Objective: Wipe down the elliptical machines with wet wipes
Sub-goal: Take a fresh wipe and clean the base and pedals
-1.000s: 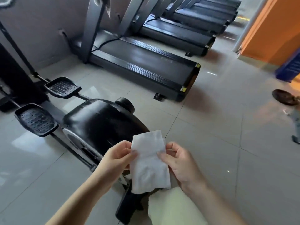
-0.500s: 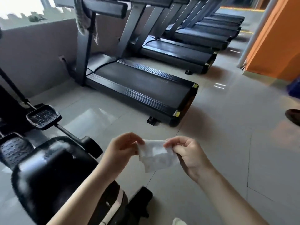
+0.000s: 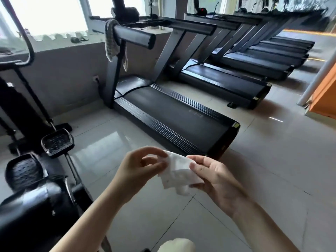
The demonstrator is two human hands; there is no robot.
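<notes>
Cropped by the left and bottom edges: elliptical machine [image 3: 36,206], housing smeared by blur. Out of sight under the right hand [image 3: 218,180]: right side of wet wipe [image 3: 179,171]. Streaked, details unreadable: far treadmills [image 3: 291,46]. Cut by bottom edge, unidentifiable: pale object [image 3: 177,245].

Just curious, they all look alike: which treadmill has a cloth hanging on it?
The nearest treadmill, next to the elliptical: a checked cloth hangs over its handrail. No cloth shows on the treadmills behind it.
</notes>
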